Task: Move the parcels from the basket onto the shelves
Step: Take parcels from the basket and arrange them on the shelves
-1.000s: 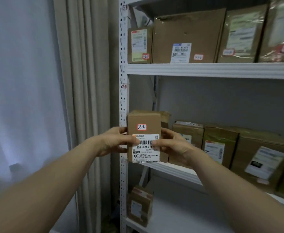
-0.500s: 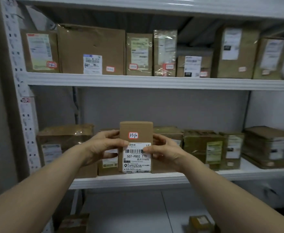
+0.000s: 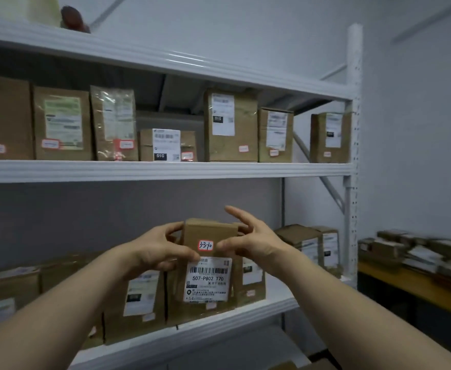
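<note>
Now two hands are holding a parcel upright at the lower shelf.

The left hand is gripping the parcel's left edge, thumb in front and fingers curling behind; the right hand is pinching its upper right corner, forefinger sticking clear. They are turning the label outward, probably so it is reading like the neighbours', and steadying it for a slot among the boxes standing there. It is hovering before those boxes, just above the shelf's lip; whether its base is touching anything is unclear. The basket is lying out of view, and the bench stack is blurring.
</note>
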Available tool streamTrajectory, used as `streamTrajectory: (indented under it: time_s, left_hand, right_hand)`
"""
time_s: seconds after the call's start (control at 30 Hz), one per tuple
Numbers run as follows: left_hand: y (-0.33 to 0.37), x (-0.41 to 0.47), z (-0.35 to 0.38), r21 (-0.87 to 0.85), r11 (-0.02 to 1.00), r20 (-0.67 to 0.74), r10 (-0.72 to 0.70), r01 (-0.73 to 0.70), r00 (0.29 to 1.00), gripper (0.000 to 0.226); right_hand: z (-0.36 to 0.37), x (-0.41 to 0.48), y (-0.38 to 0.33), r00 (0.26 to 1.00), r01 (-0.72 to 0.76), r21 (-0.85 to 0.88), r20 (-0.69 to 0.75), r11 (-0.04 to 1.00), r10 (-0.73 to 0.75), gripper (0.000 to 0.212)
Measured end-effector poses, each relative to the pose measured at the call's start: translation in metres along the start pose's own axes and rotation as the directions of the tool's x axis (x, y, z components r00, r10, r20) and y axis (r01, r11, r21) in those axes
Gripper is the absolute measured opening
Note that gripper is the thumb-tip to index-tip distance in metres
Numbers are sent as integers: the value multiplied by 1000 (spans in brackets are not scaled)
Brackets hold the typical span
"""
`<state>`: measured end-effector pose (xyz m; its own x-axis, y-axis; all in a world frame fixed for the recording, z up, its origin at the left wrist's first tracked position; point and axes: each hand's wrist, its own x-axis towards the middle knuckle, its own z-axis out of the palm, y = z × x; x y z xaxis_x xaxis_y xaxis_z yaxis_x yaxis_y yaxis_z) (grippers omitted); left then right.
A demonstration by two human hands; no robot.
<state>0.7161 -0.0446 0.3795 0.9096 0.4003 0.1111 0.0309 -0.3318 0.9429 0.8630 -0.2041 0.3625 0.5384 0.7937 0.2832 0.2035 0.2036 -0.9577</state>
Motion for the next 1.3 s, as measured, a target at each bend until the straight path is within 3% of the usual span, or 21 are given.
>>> streamTrajectory:
  time_s: [0.1, 0.2, 0.33, 0.43, 0.57, 0.8, 1.03, 1.2, 1.3]
  left_hand:
    - [29, 43, 59, 1, 1000, 48, 22, -22, 999, 70]
    - [50, 83, 106, -30, 999, 67, 45, -43, 997, 64]
    - [72, 127, 155, -78, 994, 82, 77, -70, 994, 42]
    - [85, 157, 185, -98, 990, 90, 106, -97, 990, 35]
    - [96, 196, 214, -108, 987, 119, 132, -119, 984, 21]
    - [106, 253, 242, -111, 982, 197, 175, -155, 965, 15]
    - [114, 295, 281, -77, 984, 235, 173, -159, 956, 28]
    - [128, 317, 308, -53, 983, 231, 181, -174, 956, 33]
    - [143, 328, 330, -38, 981, 239, 195, -192, 951, 46]
  right_hand:
    - [-73, 0, -7, 998, 20, -16, -61, 1000, -20, 70]
    - [-135, 2, -14, 989, 38, -24, -145, 999, -41, 70]
    - [-200, 7, -17, 972, 69, 15, -226, 998, -64, 59]
    - [-236, 11, -17, 964, 49, 28, -263, 998, -40, 47]
    - [-277, 19, -10, 948, 62, 9, -315, 998, -56, 44]
    - [-331, 35, -7, 923, 75, -16, -378, 997, -76, 38]
    - [-383, 43, 3, 909, 73, -21, -411, 997, -75, 48]
    - [-424, 52, -5, 931, 108, -97, -340, 989, -134, 81]
    - [-452, 51, -16, 934, 138, -105, -317, 985, -164, 84]
